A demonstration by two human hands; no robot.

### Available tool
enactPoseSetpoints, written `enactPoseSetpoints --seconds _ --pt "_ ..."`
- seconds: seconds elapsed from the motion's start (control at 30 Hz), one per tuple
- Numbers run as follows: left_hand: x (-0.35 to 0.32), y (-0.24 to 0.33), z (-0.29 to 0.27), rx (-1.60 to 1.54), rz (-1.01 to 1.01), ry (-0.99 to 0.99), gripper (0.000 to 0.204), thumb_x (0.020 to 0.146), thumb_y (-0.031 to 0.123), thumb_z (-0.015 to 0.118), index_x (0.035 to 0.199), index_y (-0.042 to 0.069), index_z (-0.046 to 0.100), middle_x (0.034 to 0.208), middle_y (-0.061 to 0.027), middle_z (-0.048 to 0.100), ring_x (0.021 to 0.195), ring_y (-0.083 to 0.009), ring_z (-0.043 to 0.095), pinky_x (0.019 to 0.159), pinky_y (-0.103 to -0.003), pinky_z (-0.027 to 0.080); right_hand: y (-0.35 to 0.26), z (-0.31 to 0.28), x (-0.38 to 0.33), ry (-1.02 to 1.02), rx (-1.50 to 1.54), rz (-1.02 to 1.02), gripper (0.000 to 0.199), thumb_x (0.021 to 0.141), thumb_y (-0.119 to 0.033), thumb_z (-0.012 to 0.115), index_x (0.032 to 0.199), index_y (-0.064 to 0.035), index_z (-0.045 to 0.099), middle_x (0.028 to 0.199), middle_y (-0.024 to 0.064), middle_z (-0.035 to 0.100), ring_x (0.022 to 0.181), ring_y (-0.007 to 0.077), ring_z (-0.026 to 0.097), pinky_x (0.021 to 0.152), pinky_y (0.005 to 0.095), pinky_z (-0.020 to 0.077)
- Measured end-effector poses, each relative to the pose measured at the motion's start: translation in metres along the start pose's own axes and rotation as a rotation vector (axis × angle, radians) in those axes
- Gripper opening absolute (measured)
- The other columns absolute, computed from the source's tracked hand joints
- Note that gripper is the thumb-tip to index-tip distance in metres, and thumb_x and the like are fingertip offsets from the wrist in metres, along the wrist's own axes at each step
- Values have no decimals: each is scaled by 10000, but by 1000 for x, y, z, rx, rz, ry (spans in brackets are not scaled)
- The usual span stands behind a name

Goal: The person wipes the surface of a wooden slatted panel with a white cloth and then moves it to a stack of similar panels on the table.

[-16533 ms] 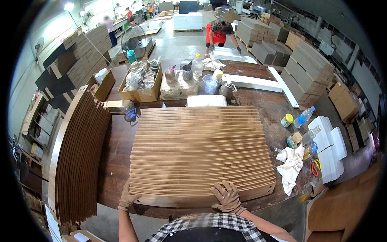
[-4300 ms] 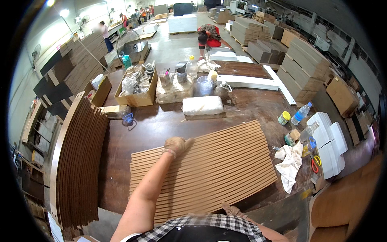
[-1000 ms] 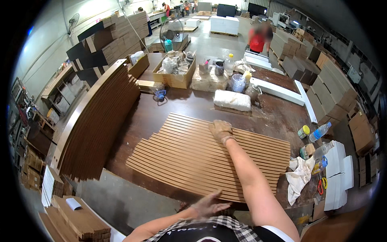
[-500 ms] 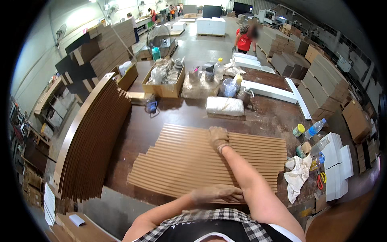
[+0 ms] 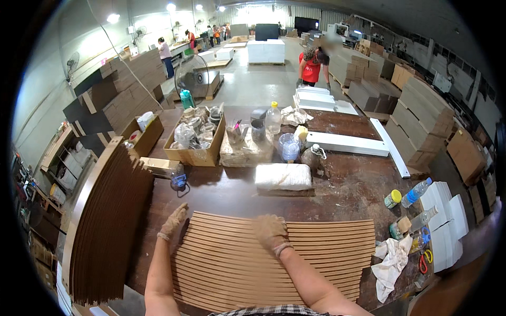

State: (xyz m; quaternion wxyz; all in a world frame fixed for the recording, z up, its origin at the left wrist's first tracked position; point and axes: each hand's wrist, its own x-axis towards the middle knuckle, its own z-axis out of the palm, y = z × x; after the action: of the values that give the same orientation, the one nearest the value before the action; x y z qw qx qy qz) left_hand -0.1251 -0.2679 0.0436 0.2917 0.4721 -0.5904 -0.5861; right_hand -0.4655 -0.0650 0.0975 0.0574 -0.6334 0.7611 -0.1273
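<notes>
A fanned stack of brown cardboard sheets (image 5: 327, 253) lies flat on the dark wooden table (image 5: 342, 195) in front of me. Both my hands wear tan work gloves. My left hand (image 5: 174, 221) rests with fingers straight on the stack's far left corner. My right hand (image 5: 271, 231) presses palm-down on the stack's far edge near the middle. Neither hand holds anything.
A tall bundle of cardboard sheets (image 5: 105, 221) stands on edge at the left. Beyond the stack lie a white wrapped packet (image 5: 283, 176), an open carton of odds and ends (image 5: 195, 139), bottles and cups. Rags, scissors and bottles sit at the right edge (image 5: 416, 247). People work in the background.
My left hand has moved from the near edge up to the stack's far left corner. The stack now lies squarer to me, and my head has shifted.
</notes>
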Motion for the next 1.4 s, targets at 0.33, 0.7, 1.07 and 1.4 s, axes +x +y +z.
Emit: enactPoseSetpoints --seconds 0.33,0.7,1.07,1.4 --pt "-20 12 37 20 -103 -309 735 973 177 684 1585 141 279 1111 -27 609 917 -102 550 814 -264 493 4 -5 -1 -5 -17 -13 342 974 -389 531 902 -86 670 850 104 667 864 280 635 799 421 484" --pt "-26 28 49 310 -70 -223 724 964 266 693 1565 108 321 1166 -84 636 1028 -162 574 923 -297 486 0 -8 0 -36 -67 -5 331 957 -395 559 931 -82 664 873 104 671 854 287 641 775 436 495" --pt "-24 25 51 257 -77 -221 771 947 242 721 1581 139 294 1153 -82 644 996 -150 599 853 -291 519 7 -3 -2 60 85 -47 283 959 -305 486 910 -74 641 883 164 664 867 357 623 809 508 466" --pt "-10 -10 36 188 -80 -259 771 958 208 706 1592 149 271 1121 -71 651 949 -134 608 812 -285 530 7 0 -4 52 55 -70 261 956 -302 504 919 -74 628 857 154 655 842 358 620 779 506 464"
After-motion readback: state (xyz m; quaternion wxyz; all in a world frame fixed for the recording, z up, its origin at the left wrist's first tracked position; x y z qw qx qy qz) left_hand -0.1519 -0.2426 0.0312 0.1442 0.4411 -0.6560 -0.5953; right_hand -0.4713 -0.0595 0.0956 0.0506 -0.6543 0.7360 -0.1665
